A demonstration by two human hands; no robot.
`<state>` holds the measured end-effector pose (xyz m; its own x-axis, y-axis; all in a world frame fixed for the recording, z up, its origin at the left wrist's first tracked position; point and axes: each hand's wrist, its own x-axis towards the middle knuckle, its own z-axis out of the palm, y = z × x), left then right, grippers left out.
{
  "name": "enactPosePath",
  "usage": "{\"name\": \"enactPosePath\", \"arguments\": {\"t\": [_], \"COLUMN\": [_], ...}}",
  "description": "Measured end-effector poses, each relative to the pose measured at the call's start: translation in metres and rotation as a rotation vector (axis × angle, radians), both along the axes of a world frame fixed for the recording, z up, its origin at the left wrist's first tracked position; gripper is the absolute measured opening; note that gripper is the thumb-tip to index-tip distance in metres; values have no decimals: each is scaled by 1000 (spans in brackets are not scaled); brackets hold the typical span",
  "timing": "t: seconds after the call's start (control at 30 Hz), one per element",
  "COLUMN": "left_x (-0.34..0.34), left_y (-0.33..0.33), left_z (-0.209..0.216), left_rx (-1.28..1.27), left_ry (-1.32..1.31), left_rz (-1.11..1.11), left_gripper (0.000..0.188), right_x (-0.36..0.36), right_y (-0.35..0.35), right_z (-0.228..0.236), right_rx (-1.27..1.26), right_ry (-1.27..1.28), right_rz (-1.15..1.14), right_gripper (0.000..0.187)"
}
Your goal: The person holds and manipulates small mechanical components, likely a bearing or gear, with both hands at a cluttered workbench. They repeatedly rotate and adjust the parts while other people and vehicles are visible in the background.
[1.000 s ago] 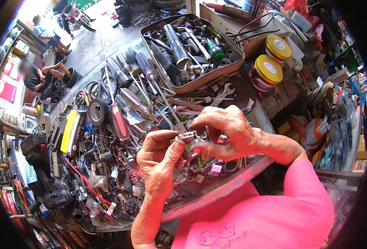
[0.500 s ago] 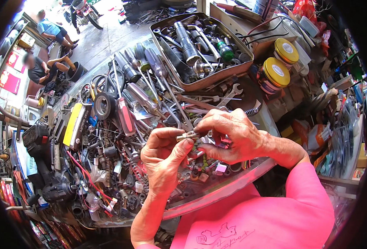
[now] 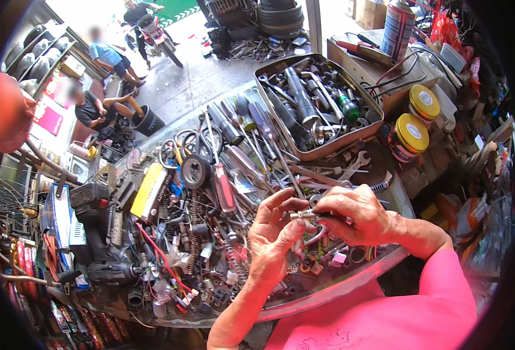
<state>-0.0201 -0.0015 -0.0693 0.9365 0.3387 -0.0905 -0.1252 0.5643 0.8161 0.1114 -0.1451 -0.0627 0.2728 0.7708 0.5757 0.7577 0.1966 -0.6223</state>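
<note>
In front of me my left hand pinches a small metal fitting, its thumb below and the fingers curved above. The fitting is short and silvery, with a stepped outline; its exact kind is too small to make out. From the right, my right hand closes thumb and fingers on the fitting's other end, hiding that part. Both hands are held over a table heaped with tools and loose parts. Just beyond them lie an open-end wrench and a screwdriver with a red-and-clear handle.
An open metal toolbox full of tools stands beyond my hands. Right of it are yellow-lidded tubs. A black tape roll, a yellow-and-black box and a power tool lie left. Two seated people and a motorcycle are farther off.
The whole view has shifted, putting the table and hands lower and farther right in the picture. A red rounded shape now shows at far left. Both hands still grip the fitting.
</note>
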Motion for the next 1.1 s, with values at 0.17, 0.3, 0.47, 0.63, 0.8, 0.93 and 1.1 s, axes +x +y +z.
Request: {"name": "enactPosePath", "arguments": {"t": [0.17,0.3,0.47,0.63,0.8,0.93,1.1], "left_x": [1,0,-5,-8,-10,-3,-5], "left_y": [4,-5,-2,8,2,-1,-1], "left_z": [-4,-10,-1,-15,-9,-7,4], "left_rx": [44,383,200,18,265,238,96], "left_ry": [73,83,98,38,112,-35,-70], "left_rz": [0,33,-57,-80,-102,-72,-125], "left_gripper": [51,42,32,46,17,43,30], "right_x": [-1,0,-2,-4,-6,-2,-2], "right_y": [-4,-7,-10,-6,-8,-7,-4], "right_z": [3,9,10,9,7,2,-1], "right_rx": [47,105,132,81,77,68,91], "right_ry": [-50,-84,-58,-38,-98,-99,-105], "right_rz": [-15,-79,-33,-20,-39,-50,-72], "right_gripper": [27,31,33,28,28,29,28]}}
